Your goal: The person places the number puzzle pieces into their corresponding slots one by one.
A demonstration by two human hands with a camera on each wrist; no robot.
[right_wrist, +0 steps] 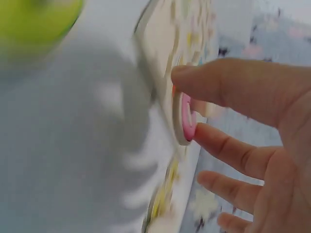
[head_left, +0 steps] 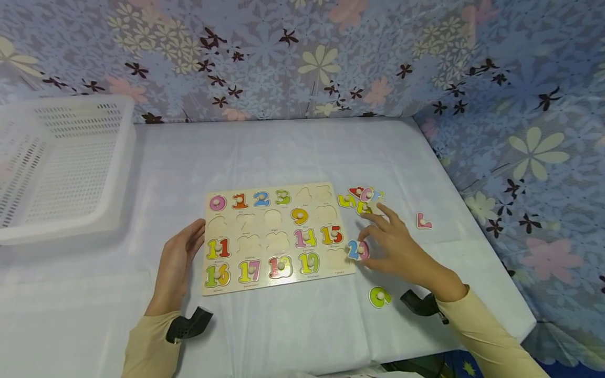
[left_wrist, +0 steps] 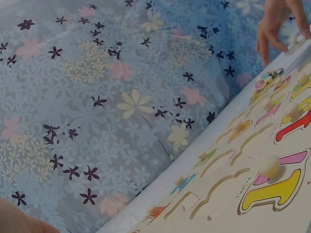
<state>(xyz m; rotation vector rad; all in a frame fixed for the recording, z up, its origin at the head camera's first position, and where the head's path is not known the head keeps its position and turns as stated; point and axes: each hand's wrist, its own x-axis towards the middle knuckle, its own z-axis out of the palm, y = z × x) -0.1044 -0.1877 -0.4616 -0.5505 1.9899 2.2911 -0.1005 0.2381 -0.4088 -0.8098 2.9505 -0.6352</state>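
A wooden number puzzle board (head_left: 257, 239) lies on the white-covered table, with several knobbed number pieces in their recesses and other recesses bare. My left hand (head_left: 179, 257) stands on its edge against the board's left side, fingers extended. At the board's right edge, near the bottom right recess, my right hand (head_left: 392, 249) pinches the blue and pink 20 piece (head_left: 352, 250) between thumb and fingers. In the right wrist view that piece's pink zero (right_wrist: 188, 118) shows tilted between thumb (right_wrist: 214, 80) and fingertip.
A small pile of number pieces (head_left: 347, 201) lies beyond the right hand. Further right is a pink 7 piece (head_left: 423, 221); a green knobbed piece (head_left: 379, 296) is nearer the front. A white plastic basket (head_left: 120, 173) stands at the left. Flowered cloth (head_left: 283, 63) hangs behind the table.
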